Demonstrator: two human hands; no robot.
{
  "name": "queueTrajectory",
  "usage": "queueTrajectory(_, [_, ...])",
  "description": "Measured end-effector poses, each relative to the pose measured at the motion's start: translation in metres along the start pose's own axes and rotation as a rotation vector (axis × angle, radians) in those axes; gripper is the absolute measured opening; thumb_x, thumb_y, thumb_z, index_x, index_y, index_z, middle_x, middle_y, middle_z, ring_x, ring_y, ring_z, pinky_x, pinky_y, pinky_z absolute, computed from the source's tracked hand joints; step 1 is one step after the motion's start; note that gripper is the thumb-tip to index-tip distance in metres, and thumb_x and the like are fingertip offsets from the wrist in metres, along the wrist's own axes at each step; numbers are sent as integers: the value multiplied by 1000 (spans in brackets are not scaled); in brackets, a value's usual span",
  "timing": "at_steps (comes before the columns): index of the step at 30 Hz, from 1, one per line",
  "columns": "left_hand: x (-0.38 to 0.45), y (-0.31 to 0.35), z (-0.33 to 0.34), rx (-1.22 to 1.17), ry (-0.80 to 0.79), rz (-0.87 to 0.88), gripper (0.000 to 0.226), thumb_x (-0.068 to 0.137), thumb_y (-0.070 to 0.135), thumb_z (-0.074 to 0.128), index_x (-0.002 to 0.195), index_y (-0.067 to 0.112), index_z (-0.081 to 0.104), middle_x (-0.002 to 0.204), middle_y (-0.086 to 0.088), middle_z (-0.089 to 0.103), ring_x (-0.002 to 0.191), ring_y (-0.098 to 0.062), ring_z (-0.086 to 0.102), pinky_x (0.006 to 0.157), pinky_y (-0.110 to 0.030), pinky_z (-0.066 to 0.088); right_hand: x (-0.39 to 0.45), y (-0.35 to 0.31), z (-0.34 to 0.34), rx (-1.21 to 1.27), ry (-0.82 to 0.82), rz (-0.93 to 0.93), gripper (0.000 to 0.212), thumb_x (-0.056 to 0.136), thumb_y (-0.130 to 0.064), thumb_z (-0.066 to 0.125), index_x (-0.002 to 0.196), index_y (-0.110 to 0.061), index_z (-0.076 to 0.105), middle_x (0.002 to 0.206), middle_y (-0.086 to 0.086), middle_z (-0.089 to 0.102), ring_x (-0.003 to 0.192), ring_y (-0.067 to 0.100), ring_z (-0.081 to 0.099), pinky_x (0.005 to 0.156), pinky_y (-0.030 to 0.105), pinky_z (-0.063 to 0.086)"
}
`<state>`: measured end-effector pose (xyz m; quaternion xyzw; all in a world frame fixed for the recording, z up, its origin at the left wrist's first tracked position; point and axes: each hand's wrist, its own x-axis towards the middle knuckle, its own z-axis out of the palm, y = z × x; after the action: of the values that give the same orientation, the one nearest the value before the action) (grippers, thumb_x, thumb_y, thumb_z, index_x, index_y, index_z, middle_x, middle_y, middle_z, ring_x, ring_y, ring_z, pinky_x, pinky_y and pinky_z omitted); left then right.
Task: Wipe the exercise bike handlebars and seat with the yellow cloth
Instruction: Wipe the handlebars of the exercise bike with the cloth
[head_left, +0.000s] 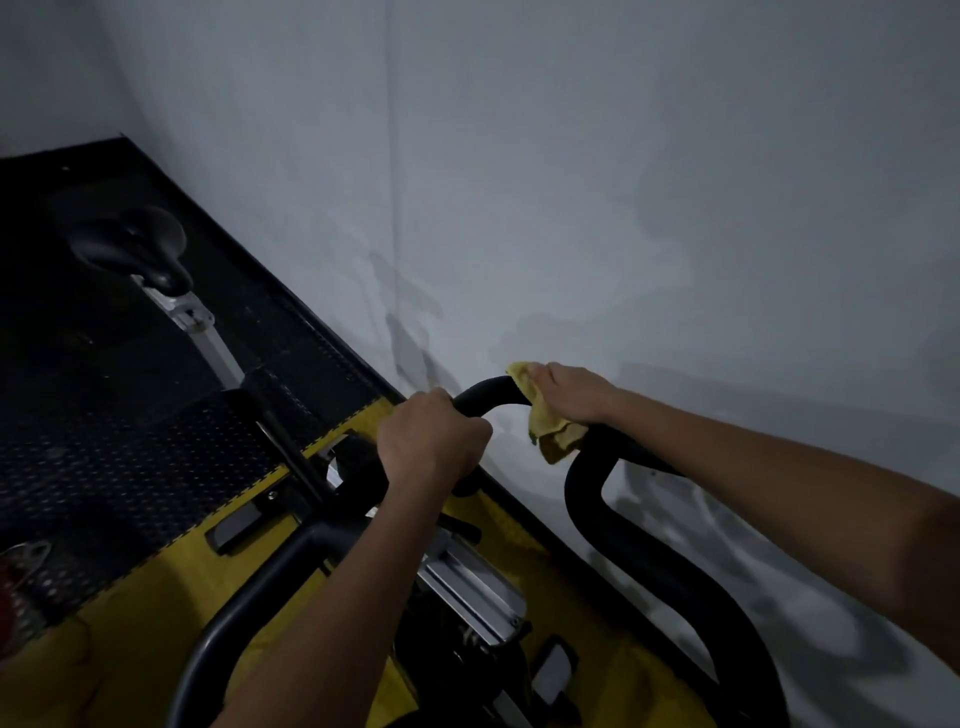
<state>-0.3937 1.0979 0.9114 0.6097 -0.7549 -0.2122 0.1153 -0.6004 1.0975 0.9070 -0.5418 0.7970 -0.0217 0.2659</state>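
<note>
Handlebar (644, 545) ran off the lower edge; yellow cloth (550, 434) hid its top bend; a red object (13, 597) near it was cut off.

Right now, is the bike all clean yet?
Not yet. Nothing shows as finished. The right hand presses the yellow cloth around the handlebar, while the left hand grips the bar beside it. The seat sits untouched, far from the cloth.

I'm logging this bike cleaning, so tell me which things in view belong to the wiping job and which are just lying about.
Part of the job:
yellow cloth, held by the right hand on the bar
handlebars, gripped by the left hand
seat, untouched

Just there:
black perforated mat
yellow floor strip
grey wall
</note>
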Motion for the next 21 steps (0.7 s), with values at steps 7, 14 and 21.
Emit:
queueTrajectory(7, [-1,1,-2,-13,-23,-9,31,71,35,53,96,20,62,78,2,59,68,-18,58,63,-30,48,2,-26,4,59,5,-81,48,107,-42,23,122,-10,55,120,11,59,111,28,55,86,33,38])
queueTrajectory(14, [7,-3,-8,-72,-164,-4,44,71,48,47,101,18,56,86,-1,62,79,-23,60,65,-31,46,-26,-37,-21,496,163,-6,46,104,-49,34,116,-16,63,105,-2,61,103,19,58,82,28,44])
queueTrajectory(21, [43,3,-31,-544,-306,70,51,88,22,55,138,21,50,115,-4,61,97,-20,55,82,-30,43,-60,-52,-29,844,277,52,55,102,-57,33,144,-24,48,137,-1,58,121,18,56,106,37,44])
